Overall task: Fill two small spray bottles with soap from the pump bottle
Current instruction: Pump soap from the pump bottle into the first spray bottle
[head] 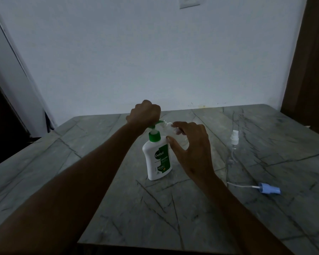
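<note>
So there's a white plastic pump bottle (157, 159) standing upright near the middle of a grey stone-look table (201, 208), smooth top with dark veins running all over it. The bottle is a rounded, flattish oval shape with a green label panel and a green collar and pump head. The left hand (145, 113) is on top of that pump head, fingers curled down over it in a fist-like clench, so it's pressing or gripping the pump (can't tell which exactly). The green spout pokes out from under the hand toward 3 o'clock.

Right at the spout tip is a small clear spray bottle (173, 130), see-through plastic, no cap on it, tilted with its mouth up against the nozzle. The right hand (193, 148) is grasping it, thumb and fingers curled around the body.

At about 3 o'clock from the pump bottle, well apart from it, a second clear spray bottle (233, 150) stands upright with its white sprayer cap on. Toward 4 o'clock a loose blue sprayer head (270, 188) lies on its side on the table, its thin white dip tube trailing off toward 9 o'clock
</note>
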{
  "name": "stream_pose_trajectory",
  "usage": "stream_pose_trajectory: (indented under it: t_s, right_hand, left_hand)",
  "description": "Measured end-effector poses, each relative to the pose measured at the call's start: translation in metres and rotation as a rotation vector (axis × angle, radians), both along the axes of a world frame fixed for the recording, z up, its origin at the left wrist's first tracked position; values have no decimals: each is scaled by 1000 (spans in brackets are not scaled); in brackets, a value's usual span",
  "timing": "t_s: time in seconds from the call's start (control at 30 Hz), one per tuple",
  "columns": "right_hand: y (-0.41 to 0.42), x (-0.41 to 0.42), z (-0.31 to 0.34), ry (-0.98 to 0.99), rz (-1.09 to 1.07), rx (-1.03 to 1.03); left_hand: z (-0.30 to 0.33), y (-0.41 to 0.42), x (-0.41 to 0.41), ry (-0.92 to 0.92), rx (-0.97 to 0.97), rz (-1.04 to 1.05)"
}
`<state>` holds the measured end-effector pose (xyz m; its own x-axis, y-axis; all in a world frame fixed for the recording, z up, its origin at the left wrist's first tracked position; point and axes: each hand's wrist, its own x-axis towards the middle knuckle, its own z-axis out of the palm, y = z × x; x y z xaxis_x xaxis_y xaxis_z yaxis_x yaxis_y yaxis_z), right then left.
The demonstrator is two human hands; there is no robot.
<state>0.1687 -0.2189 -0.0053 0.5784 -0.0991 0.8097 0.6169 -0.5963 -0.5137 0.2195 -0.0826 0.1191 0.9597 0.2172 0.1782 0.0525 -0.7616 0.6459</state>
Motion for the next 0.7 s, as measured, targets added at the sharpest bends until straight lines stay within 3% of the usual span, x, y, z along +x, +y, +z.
stream_pose_trajectory:
  t_s: [0.2,0.4,0.7]
  right_hand:
    - [-3,-1,-6,30,-12,-32]
    - [-2,0,-4,15,-10,-3]
    - [-3,0,-6,32,-16,-28]
  left_hand:
    - [-14,2,5,-42,183,5]
    - [-2,2,4,-10,33,-11]
    - [-8,-1,-1,-32,73,23]
